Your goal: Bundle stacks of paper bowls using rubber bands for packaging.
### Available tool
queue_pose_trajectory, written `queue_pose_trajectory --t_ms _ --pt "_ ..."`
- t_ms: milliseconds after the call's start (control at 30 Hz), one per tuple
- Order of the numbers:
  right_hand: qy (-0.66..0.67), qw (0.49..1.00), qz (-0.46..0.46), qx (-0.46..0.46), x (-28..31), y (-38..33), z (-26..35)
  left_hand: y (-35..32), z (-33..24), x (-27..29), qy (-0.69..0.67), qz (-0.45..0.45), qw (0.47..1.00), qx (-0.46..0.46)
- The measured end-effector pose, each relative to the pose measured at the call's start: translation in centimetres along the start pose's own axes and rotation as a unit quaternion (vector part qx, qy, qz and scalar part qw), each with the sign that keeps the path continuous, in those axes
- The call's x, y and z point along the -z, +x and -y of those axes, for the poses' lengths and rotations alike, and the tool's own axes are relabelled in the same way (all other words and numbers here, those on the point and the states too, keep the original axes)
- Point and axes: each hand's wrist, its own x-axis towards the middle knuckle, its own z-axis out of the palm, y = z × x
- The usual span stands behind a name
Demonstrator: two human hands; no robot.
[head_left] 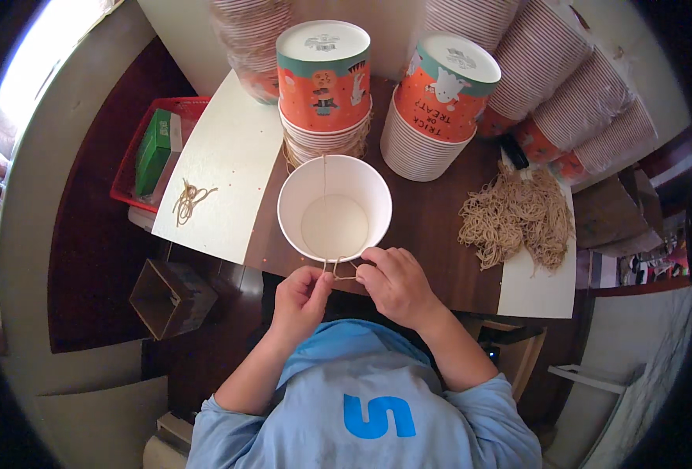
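Note:
A white paper bucket (291, 207) stands mouth-up on the brown table in front of me. One thin tan cord runs over its mouth from the far rim towards the near rim. At that near rim my left hand (300, 303) is closed, pinching the cord (344, 278) between thumb and forefinger. My right hand (396, 288) grips another part of the same cord, just right of the left one. Between the hands the cord makes a small loop. Part of the cord is hidden by my fingers.
Behind the bucket rise two stacks of upside-down orange and green buckets, a left stack (322, 90) and a right stack (447, 98). Plastic-wrapped stacks (545, 59) stand further right. A heap of tan cords (518, 215) lies at right, a small bunch (190, 202) at left. Below left is a cardboard box (175, 301).

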Motion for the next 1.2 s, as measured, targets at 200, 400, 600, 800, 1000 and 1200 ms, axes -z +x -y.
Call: queue_pose_trajectory --t_ms 200,400,600,800,1000,1200 --pt "-0.048 0.999 0.001 -0.009 -0.1 0.2 0.2 -0.5 -1.9 -0.5 0.082 -0.036 0.99 -0.108" --pt "0.057 0.994 -0.03 -0.083 0.8 0.2 1.3 0.0 -2.1 0.5 0.136 -0.044 0.959 -0.243" --pt "0.149 0.985 -0.071 -0.05 -0.5 0.6 2.7 0.4 -4.0 0.4 0.205 -0.052 0.888 -0.408" --pt "0.184 0.977 -0.086 -0.065 -1.0 0.8 3.1 0.1 -3.4 0.6 0.074 -0.039 0.943 -0.323" --pt "0.063 0.993 -0.054 -0.082 -0.2 1.3 3.9 1.8 -3.7 1.4 -0.482 0.087 0.869 -0.066" --pt "-0.005 0.995 -0.037 -0.091 -0.3 1.7 2.5 4.3 -4.3 3.2 -0.562 0.095 0.821 -0.037"
